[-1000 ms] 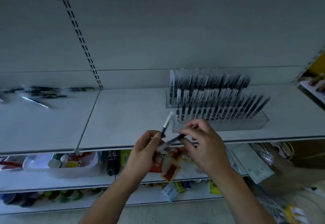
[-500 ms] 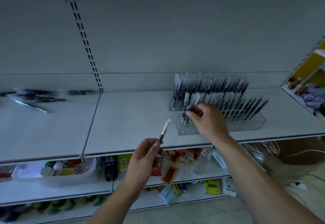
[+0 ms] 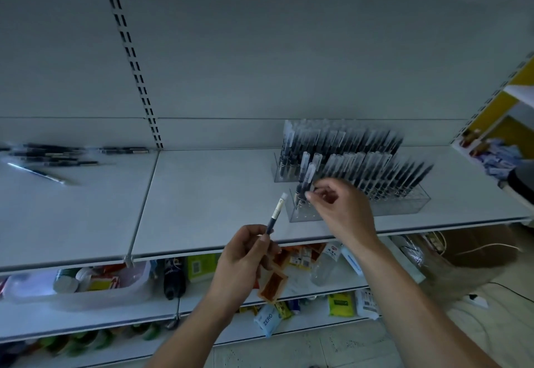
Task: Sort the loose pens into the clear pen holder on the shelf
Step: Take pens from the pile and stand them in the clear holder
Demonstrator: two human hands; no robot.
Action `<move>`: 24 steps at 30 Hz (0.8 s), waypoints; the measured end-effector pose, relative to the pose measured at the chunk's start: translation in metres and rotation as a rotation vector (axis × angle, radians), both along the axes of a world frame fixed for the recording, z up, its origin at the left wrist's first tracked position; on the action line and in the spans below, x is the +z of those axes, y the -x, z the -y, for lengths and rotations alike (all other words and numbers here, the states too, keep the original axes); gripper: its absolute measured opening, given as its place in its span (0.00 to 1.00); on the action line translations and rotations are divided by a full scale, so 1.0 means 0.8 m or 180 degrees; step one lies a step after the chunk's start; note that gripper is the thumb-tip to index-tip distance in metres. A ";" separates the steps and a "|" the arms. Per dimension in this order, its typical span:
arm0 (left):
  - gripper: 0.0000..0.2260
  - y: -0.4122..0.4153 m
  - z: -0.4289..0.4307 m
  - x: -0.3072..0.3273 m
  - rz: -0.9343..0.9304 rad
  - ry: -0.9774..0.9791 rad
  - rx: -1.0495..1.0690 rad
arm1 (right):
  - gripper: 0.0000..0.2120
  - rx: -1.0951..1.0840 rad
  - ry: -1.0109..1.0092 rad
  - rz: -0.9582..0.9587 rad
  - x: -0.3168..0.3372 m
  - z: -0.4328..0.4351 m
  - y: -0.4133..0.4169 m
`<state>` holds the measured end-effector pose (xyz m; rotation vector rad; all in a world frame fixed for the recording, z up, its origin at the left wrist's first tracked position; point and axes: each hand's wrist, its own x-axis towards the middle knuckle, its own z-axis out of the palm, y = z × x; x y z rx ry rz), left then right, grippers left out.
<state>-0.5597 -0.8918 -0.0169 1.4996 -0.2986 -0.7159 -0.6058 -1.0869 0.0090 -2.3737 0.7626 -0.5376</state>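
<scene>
One pen [image 3: 276,217] pinched upright in left hand [image 3: 245,255], near shelf [image 3: 202,194] edge. Curled right hand [image 3: 344,211] at near-left corner of clear pen holder [image 3: 404,208], beside standing pen [image 3: 304,182]; cannot tell whether gripping. Likely mid-slotting. Next: seat held pen in an empty hole. Loose pens [image 3: 52,156] far left.

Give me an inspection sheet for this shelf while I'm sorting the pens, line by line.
Surface: white shelf of two boards, seam left of centre.
Job's things: clear pen holder mostly filled, second holder behind it; loose pens lying far left.
Clutter: tub, bottles, packets on lower shelves.
Hands: left hand grips one pen, pale end up; right hand at a standing pen in the holder's left end, grip unclear.
Cables: thin cable on floor, lower right.
Surroundings: grey back panel with slotted upright; yellow shelving at right.
</scene>
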 end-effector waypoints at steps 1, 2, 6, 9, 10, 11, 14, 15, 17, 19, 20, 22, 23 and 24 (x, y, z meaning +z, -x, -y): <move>0.06 0.000 0.004 0.001 0.0035 0.0030 -0.0021 | 0.07 -0.0026 -0.0177 0.0170 0.003 -0.006 0.012; 0.06 0.000 0.009 0.003 0.0058 0.0064 -0.0045 | 0.08 0.0036 -0.0482 0.0205 0.006 -0.015 0.023; 0.06 0.005 0.033 0.002 0.0428 0.0012 -0.0380 | 0.10 0.0398 -0.1834 0.0213 -0.002 -0.043 0.041; 0.06 0.007 0.049 -0.003 0.0941 -0.0326 -0.0588 | 0.09 -0.0220 -0.1231 0.0560 -0.009 -0.037 0.050; 0.05 0.006 0.052 -0.003 0.1081 -0.0455 -0.0543 | 0.10 -0.0411 -0.0807 0.0711 -0.009 -0.032 0.056; 0.05 0.005 0.054 -0.003 0.1231 -0.0583 -0.0484 | 0.10 -0.0430 -0.0405 0.0903 -0.009 -0.028 0.062; 0.06 0.003 0.060 0.002 0.1798 -0.0810 -0.0659 | 0.13 0.0444 0.0633 0.0550 -0.010 -0.015 0.067; 0.07 0.003 0.063 0.004 0.1959 -0.0864 -0.0767 | 0.12 0.0756 0.0852 0.0230 -0.012 -0.012 0.064; 0.08 0.002 0.068 0.009 0.2134 -0.1031 -0.0887 | 0.11 0.1000 0.0917 -0.0164 -0.011 -0.010 0.058; 0.08 -0.001 0.071 0.010 0.2068 -0.1060 -0.0874 | 0.14 0.1049 0.0726 -0.0397 -0.009 -0.005 0.058; 0.06 -0.003 0.071 0.009 0.1946 -0.0988 -0.0820 | 0.15 0.1076 0.0654 -0.0515 -0.009 -0.003 0.059; 0.04 -0.004 0.070 0.007 0.1701 -0.0836 -0.0720 | 0.14 0.1126 0.0634 -0.0585 -0.011 0.000 0.063; 0.03 -0.004 0.070 0.007 0.1659 -0.0798 -0.0696 | 0.13 0.1167 0.0670 -0.0578 -0.012 0.001 0.064; 0.03 -0.004 0.070 0.007 0.1634 -0.0775 -0.0692 | 0.12 0.1224 0.0720 -0.0613 -0.013 0.000 0.064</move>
